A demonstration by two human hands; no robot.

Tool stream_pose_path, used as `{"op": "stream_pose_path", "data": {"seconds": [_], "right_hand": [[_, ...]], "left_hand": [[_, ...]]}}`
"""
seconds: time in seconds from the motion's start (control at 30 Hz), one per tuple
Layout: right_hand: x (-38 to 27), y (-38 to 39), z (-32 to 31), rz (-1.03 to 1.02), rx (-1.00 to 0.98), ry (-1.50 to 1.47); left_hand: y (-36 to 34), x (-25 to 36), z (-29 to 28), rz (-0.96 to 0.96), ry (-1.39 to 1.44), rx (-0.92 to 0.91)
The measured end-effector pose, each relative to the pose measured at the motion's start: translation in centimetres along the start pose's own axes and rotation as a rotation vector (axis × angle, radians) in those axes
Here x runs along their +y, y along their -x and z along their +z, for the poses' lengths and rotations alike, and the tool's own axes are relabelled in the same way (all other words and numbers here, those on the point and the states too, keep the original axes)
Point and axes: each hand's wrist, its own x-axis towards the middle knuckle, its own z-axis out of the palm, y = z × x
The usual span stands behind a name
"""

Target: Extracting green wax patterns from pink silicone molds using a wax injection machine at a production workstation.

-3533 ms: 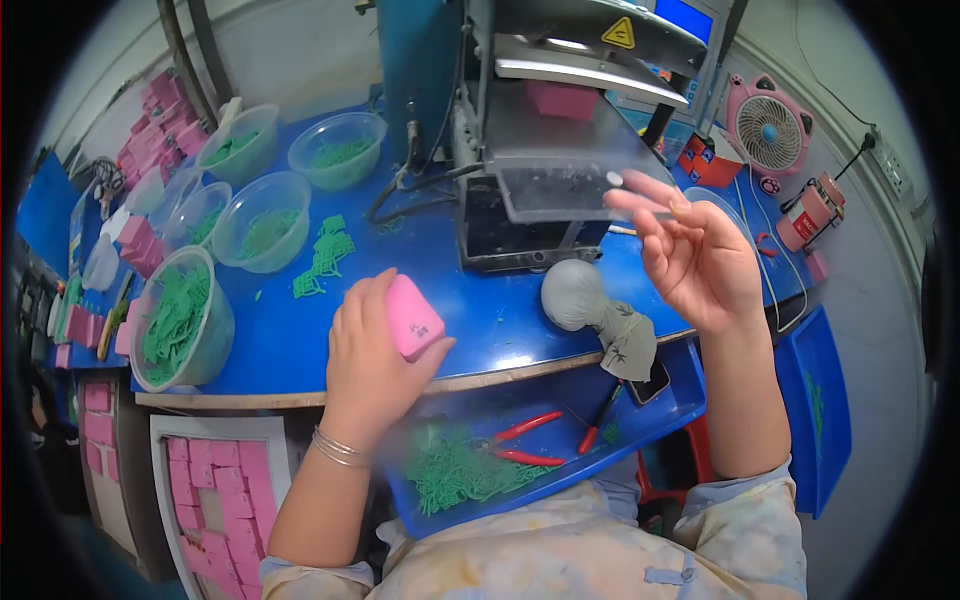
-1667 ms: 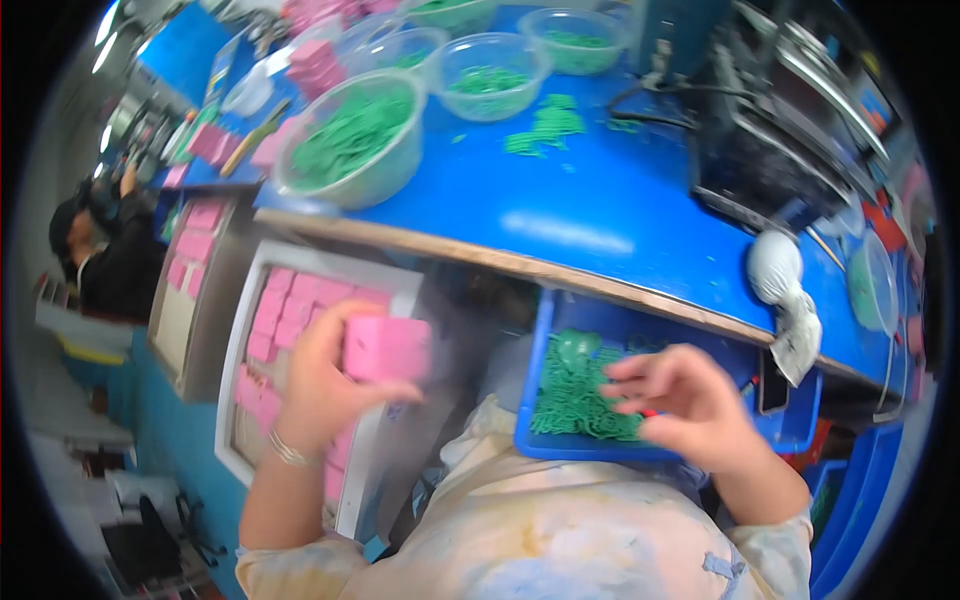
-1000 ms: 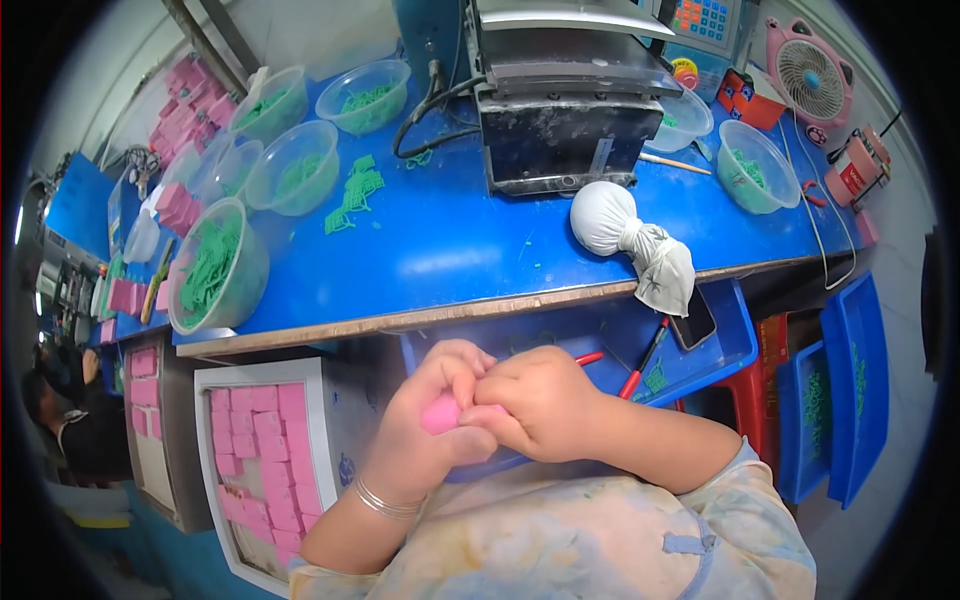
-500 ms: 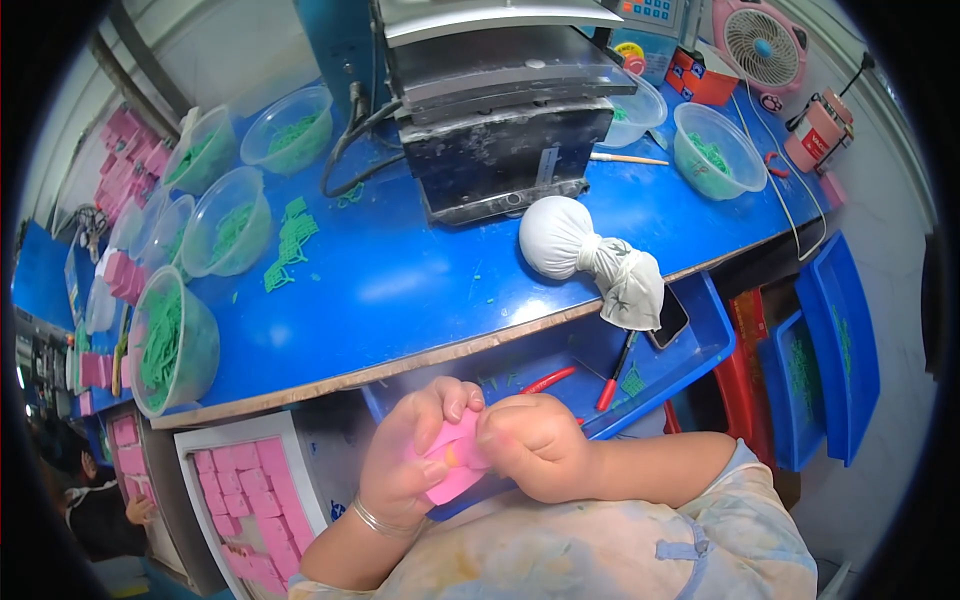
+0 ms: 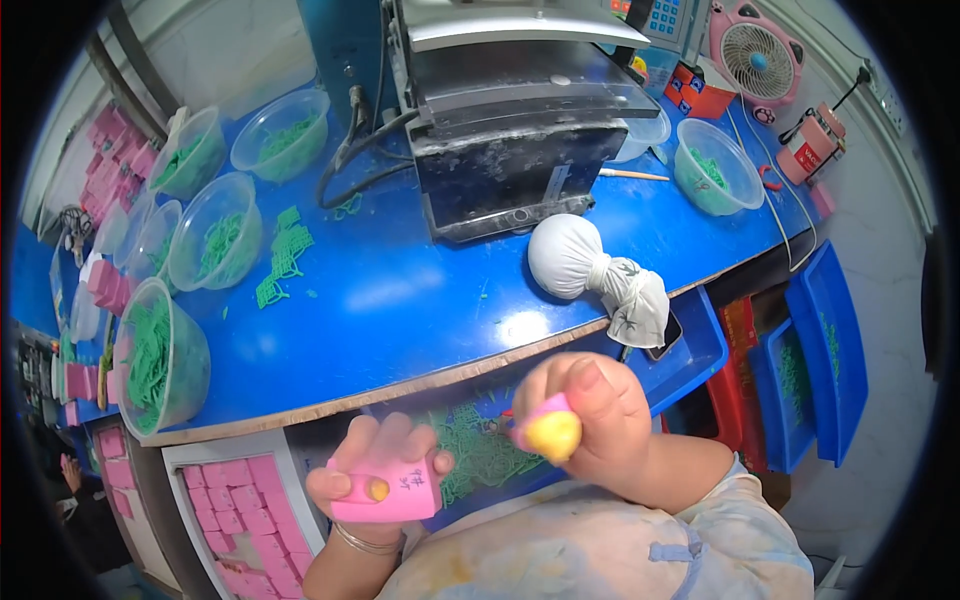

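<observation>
head view: left hand (image 5: 385,470) clamped on a pink block (image 5: 385,495), right hand (image 5: 580,420) pinching a yellow-tipped piece (image 5: 550,432), below the table (image 5: 420,300). both look light, stiff; grip block's sides.

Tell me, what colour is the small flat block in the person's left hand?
Pink, seen in the head view: the small flat block.

Pink block (image 5: 385,495) in the left hand (image 5: 375,470), lower centre of frame: flat pink face with small dark handwritten marks. Keypad panel (image 5: 662,15) at top centre-right: pale with blue buttons. Small red box (image 5: 700,97) just below it, upper right. Red can (image 5: 808,150) with white label band at right edge.
</observation>
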Motion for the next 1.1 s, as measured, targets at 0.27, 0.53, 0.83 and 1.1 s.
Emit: {"op": "stream_pose_path", "data": {"seconds": [0.27, 0.53, 0.83, 1.1], "right_hand": [[1.2, -3.9, -1.4, -0.274, -0.248, 1.017], [1.1, -2.3, -1.7, 0.49, 0.141, -0.233], [2.5, 1.3, 0.3, 0.262, -0.157, -0.058], [1.2, 3.3, 0.6, 0.206, -0.174, 0.114]], "left_hand": [[0.7, 1.3, 1.1, 0.118, -0.238, -0.069], [2.4, 0.7, 2.2, 0.202, -0.417, 0.195], [1.1, -2.4, 3.2, 0.65, -2.448, -0.115], [-0.4, -4.3, 2.7, 0.231, -1.696, -0.121]]}}
